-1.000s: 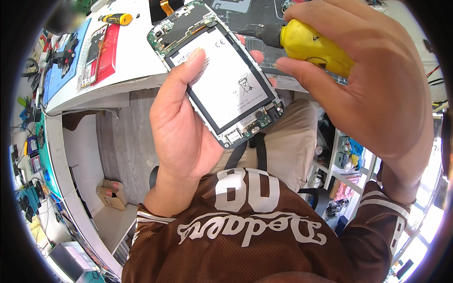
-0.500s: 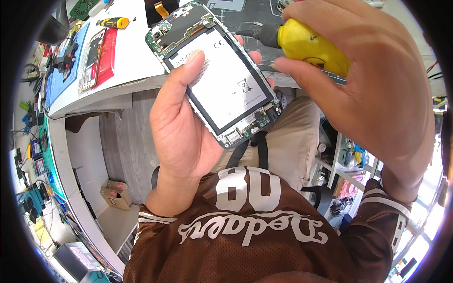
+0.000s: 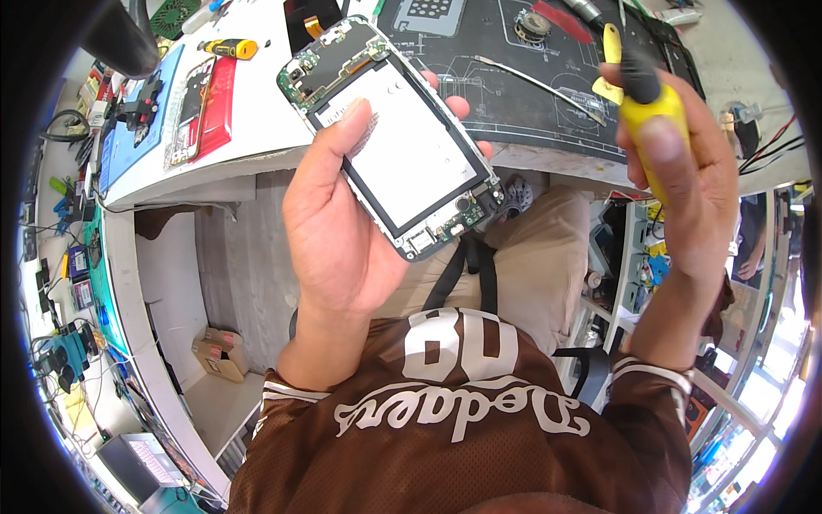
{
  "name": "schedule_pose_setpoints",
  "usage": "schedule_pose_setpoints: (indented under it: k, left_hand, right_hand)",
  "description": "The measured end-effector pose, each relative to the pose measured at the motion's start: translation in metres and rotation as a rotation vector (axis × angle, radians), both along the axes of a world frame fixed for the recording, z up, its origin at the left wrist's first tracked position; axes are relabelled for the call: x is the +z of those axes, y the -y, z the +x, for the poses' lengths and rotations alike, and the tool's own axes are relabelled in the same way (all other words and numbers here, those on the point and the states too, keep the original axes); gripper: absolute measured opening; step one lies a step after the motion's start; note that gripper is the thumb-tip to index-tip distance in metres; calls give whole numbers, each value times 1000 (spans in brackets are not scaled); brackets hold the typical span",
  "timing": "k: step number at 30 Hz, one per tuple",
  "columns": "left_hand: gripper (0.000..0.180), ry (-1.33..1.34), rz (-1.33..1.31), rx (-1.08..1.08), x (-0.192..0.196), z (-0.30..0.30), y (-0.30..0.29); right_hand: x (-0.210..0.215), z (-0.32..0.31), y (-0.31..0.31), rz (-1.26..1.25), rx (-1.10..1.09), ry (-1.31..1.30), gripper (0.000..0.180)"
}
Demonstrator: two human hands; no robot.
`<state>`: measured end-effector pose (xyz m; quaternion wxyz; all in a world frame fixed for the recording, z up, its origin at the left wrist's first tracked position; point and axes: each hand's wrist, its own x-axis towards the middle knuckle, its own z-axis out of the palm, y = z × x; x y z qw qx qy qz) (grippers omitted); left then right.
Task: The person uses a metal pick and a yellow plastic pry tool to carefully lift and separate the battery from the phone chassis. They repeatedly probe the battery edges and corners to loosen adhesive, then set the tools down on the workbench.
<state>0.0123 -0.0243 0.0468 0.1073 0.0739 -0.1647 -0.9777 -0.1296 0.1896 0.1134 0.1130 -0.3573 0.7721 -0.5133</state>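
A: The left hand cradles the opened phone over the lap, thumb across its white battery, fingers curled behind its far edge.

B: And the right hand is wrapped tight around the yellow-handled screwdriver, raised well clear of the phone.

A: It's only propped on fingertips. If the thumb slackens, I reckon it slides off and drops.

B: Thumb pressure could also strain the exposed circuit board.

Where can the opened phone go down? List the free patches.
Free: white bench strip between the red phone frame and opened phone in the left hand. Dark repair mat is bare mid-front. Crowded: far-left shelf, mat's right by the right hand with yellow screwdriver.
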Motion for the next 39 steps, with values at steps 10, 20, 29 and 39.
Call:
schedule_pose_setpoints:
  k: [10, 20, 29, 39]
  left_hand:
    - [53, 3, -32, 7, 14, 13, -13]
    - [55, -12, -129, -77, 26, 23, -16]
    - [55, -30, -129, -119, 28, 23, -30]
    - [54, 1, -192, -115, 31, 23, -39]
  right_hand:
    - [-68, -34, 3, -725, -234, 250, 53]
    - [-62, -106, -6, -219, -422, -100, 59]
    - [-83, -226, -30, 51, -321, -243, 71]
    - [-63, -208, 1, 146, -485, -342, 43]
